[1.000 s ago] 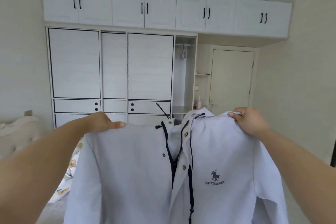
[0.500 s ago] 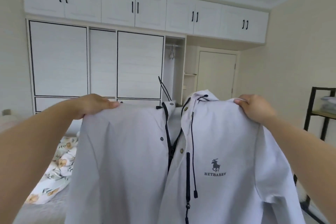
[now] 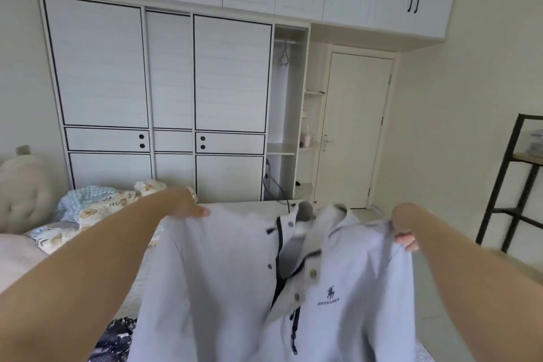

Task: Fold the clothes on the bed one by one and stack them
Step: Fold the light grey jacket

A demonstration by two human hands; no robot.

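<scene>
jacket (image 3: 235,279), pale grey with dark trim and a small horse logo on the chest, hangs spread in the air over the bed (image 3: 252,207), held up by its two shoulders. left hand (image 3: 188,204) has its fingers curled over one shoulder, and right hand (image 3: 404,225) pinches the other in bent fingers. floral bedding (image 3: 97,211) lies crumpled at the bed's left, before the white wardrobe (image 3: 152,82).
</scene>
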